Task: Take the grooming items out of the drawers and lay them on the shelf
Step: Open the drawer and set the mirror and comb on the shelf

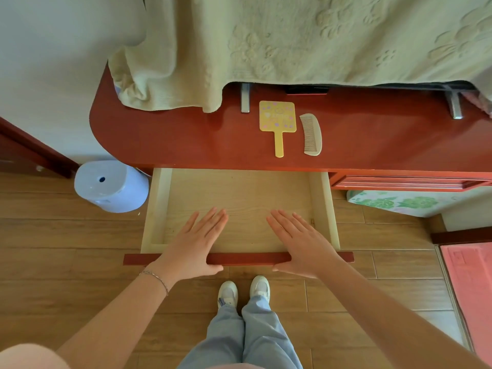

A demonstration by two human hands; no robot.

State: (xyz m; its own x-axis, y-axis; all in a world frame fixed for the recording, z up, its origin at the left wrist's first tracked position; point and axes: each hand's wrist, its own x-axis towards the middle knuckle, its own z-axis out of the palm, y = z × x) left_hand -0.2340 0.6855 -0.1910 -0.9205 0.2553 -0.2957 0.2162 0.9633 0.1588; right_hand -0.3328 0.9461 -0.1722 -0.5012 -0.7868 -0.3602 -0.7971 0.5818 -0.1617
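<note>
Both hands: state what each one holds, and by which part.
Nothing is gripped. The left hand and right hand lie flat, fingers straight, over the front panel of the open drawer.

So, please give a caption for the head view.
Both hands flat on open drawer front; mirror, comb on shelf.

We see a glossy red-brown shelf (pixel 165 139) with a rounded left end. On it lie a yellow hand mirror (pixel 277 118), handle toward us, and just to its right a beige comb (pixel 312 134), the two apart. A pale green embossed cloth (pixel 191 75) drapes onto its back left part, beside two grey metal feet (pixel 245 98).
</note>
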